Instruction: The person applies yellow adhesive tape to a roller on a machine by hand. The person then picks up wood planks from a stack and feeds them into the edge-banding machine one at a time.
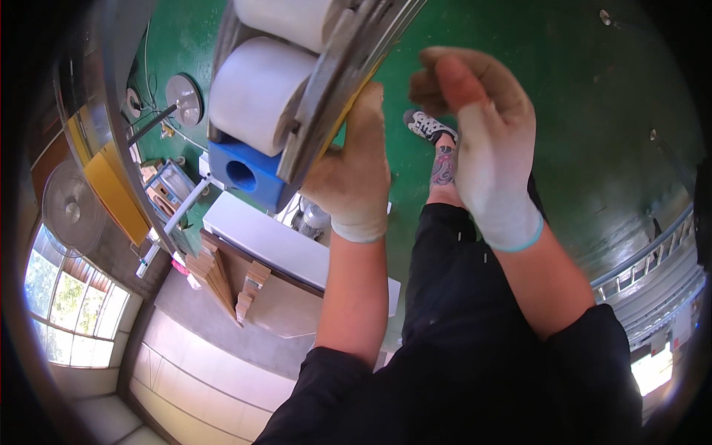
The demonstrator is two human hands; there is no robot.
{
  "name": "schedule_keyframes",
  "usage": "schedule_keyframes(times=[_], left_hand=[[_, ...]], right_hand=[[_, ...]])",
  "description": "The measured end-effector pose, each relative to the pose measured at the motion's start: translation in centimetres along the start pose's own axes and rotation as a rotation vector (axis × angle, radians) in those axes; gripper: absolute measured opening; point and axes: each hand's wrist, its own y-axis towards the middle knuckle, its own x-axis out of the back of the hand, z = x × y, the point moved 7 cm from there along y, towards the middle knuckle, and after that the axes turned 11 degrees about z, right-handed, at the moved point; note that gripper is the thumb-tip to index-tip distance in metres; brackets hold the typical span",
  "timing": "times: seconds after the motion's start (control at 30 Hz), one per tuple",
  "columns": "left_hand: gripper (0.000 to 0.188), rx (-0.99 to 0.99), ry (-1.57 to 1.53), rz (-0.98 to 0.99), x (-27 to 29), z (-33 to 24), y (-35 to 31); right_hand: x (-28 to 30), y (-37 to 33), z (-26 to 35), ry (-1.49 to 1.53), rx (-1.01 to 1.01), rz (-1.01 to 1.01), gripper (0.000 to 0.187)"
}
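My left hand (354, 167), in a pale knit work glove with a tan palm, is at the edge of a slanted metal rail (326, 89) with a yellow strip along it. Its fingers go partly behind the rail and seem closed on that edge. Within the frame sit white rollers (256, 93), and at their near end a blue block (248, 174) with a round hole. To the right of the rail, apart from it, my gloved right hand (493, 148) is raised with its fingers curled in. A reddish patch shows on one glove finger; whatever the fingers may hold is hidden.
Below lies a green floor (593, 133). Left of the rail are a round-based metal stand (184, 100), a fan (73, 204) and a yellow panel (115, 193). Flat cardboard (215, 274) leans by a long white panel (274, 241). A ladder-like metal frame (649, 259) is at right.
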Motion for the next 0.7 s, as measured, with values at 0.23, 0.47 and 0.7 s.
schedule_keyframes(times=[0.23,0.47,0.7], left_hand=[[0.08,-0.214,-0.007,-0.031,0.2,-0.1,0.2],[0.07,-0.125,-0.105,-0.021,0.7,0.2,0.0],[0.084,0.139,-0.638,0.238,4.2,3.2,-1.4]], right_hand=[[-2.6,-0.6,0.0,0.218,-0.165,0.07,0.034],[-3.8,-0.7,-0.4,0.674,-0.276,0.089,0.045],[1.7,3.6,3.6,0.395,0.421,0.102,0.035]])
